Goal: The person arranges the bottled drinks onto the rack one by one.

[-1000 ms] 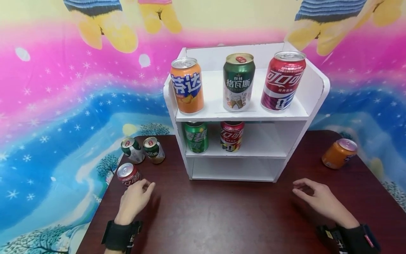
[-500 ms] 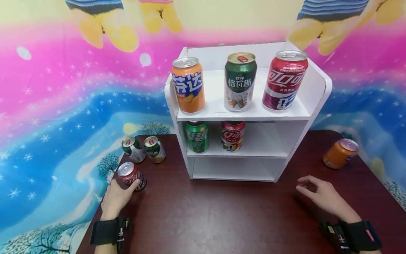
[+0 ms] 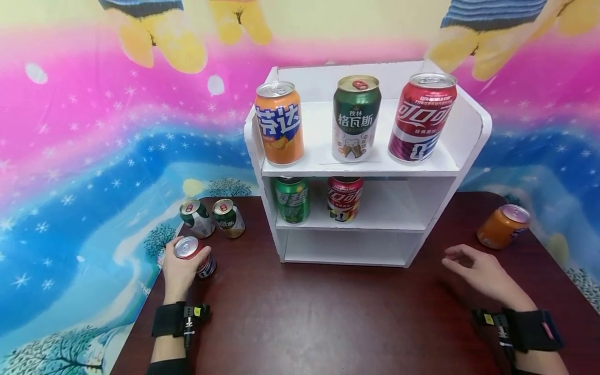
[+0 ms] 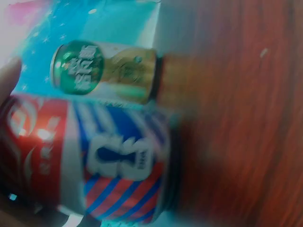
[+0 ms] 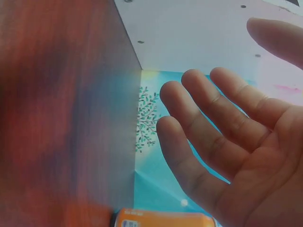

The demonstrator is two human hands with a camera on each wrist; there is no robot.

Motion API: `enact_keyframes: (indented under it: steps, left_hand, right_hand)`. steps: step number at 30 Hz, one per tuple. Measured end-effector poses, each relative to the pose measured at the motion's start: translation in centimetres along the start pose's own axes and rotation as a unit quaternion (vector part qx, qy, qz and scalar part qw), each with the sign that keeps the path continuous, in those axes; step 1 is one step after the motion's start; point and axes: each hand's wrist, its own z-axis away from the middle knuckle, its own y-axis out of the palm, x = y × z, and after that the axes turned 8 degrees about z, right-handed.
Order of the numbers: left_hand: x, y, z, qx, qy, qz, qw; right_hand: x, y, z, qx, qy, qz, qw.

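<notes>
My left hand (image 3: pixel 181 268) holds a red cola can (image 3: pixel 187 247) around its upper part, thumb on the near right side and fingers at the left. In the left wrist view the can (image 4: pixel 118 161) fills the lower left, its base at or close to the tabletop; I cannot tell whether it touches. Behind it stand two green-and-white kvass cans (image 3: pixel 228 219). My right hand (image 3: pixel 483 273) hovers over the table's right side, fingers loosely bent and holding nothing, as the right wrist view of the palm (image 5: pixel 279 165) confirms. An orange soda can (image 3: pixel 499 228) stands beyond it.
A white shelf (image 3: pixel 351 166) stands mid-table. Its top level bears an orange can (image 3: pixel 281 127), a green kvass can (image 3: pixel 356 120) and a red cola can (image 3: pixel 422 117). Below are a green can (image 3: pixel 292 200) and another cola can (image 3: pixel 344 200). A printed backdrop hangs behind.
My left hand first moves left and back from the cola can's right side, then forward around it, taking hold. The right hand stays nearly where it was, shifting slightly forward.
</notes>
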Motion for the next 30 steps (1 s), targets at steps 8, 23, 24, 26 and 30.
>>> enact_keyframes:
  steps: [8,23,24,26,30]
  left_hand:
    - [0.6,1.2,0.9,-0.082,0.019,0.017,0.9963]
    - [0.6,2.3,0.7,-0.107,0.021,0.041,0.9932]
    - [0.6,2.3,0.7,-0.106,0.017,0.043,0.9933]
    - [0.7,2.3,0.7,-0.104,0.010,0.049,0.9933]
    - [0.7,2.3,0.6,-0.095,-0.002,0.063,0.9935]
  right_hand:
    - [0.2,-0.1,-1.1,-0.022,-0.016,-0.012,0.9995]
    - [-0.1,0.4,-1.1,-0.006,0.003,-0.027,0.9996]
    - [-0.1,0.4,-1.1,-0.007,0.002,-0.027,0.9996]
    - [-0.2,0.4,-1.1,-0.008,0.000,-0.026,0.9996]
    - [-0.2,0.3,-1.0,-0.016,-0.004,-0.028,0.9995]
